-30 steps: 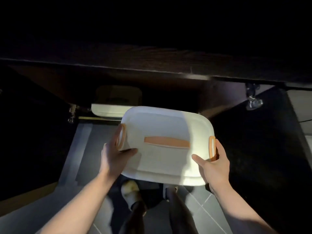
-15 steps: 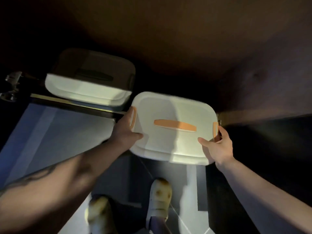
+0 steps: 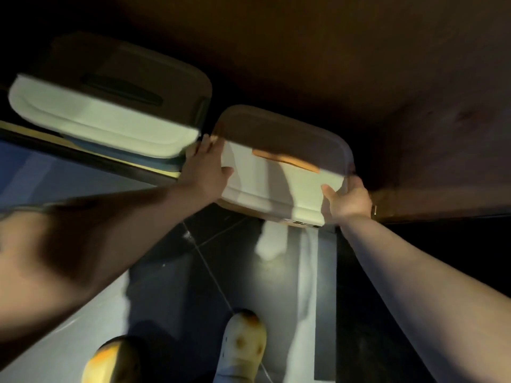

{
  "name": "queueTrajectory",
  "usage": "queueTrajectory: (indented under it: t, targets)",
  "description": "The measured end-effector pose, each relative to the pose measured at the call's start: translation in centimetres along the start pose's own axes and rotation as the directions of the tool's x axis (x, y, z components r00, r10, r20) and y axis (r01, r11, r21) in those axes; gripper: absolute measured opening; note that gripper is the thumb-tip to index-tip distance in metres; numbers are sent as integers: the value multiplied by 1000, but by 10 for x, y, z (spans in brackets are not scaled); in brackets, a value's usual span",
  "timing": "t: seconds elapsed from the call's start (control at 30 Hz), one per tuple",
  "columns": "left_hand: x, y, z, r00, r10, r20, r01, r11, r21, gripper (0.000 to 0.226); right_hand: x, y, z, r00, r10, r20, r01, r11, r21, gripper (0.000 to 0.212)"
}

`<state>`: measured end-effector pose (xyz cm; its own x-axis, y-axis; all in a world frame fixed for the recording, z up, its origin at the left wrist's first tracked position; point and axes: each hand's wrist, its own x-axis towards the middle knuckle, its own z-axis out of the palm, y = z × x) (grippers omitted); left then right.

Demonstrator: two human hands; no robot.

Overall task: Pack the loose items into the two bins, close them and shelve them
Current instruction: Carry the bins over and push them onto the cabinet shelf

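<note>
Left hand (image 3: 206, 167) and right hand (image 3: 349, 199) clamp the white lidded plastic bin with orange handle (image 3: 276, 172) by its ends, to slide it level beside the shelved white lidded bin (image 3: 110, 106).

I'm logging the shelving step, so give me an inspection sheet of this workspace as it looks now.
Surface: dark shelf, only its front edge lit.
Job's things: orange-handled bin, lid on, partly in the shelf; second bin, lid on, to its left.
Clutter: nothing seen.
Grippers: left hand grips the orange-handled bin's left end; right hand grips its right end.
Cables: nothing seen.
Surroundings: tiled floor, the person's shoes; dim light.
</note>
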<state>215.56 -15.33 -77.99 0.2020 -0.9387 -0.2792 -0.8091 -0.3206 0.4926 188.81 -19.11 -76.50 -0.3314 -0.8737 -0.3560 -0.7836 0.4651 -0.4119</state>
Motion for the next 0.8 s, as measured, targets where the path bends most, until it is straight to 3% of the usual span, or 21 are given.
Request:
queueTrajectory:
  t: [0.07, 0.13, 0.17, 0.4, 0.63, 0.8]
  targets:
    - [-17, 7, 7, 984, 179, -8, -177, 976, 127, 68, -31, -10, 6, 943, -333, -19, 326, 934, -147, 54]
    - [-38, 11, 15, 951, 300, 75, -306, 949, 80, 69, -66, -13, 17, 804, -558, 203, 588, 796, -143, 59]
    - [-44, 11, 19, 945, 310, 103, -317, 946, 64, 69, -77, -12, 22, 761, -578, 296, 637, 753, -167, 60]
    - [-26, 7, 16, 951, 278, 135, -286, 957, 49, 65, -62, -25, 30, 793, -485, 369, 586, 772, -245, 49]
    - [0, 25, 4, 958, 168, 233, -195, 976, 99, 65, -46, -50, 32, 819, -416, 394, 526, 819, -229, 48]
    - [-32, 25, -19, 978, 54, 202, -75, 993, 95, 57, -68, -64, 6, 846, -337, 414, 483, 812, -327, 48]
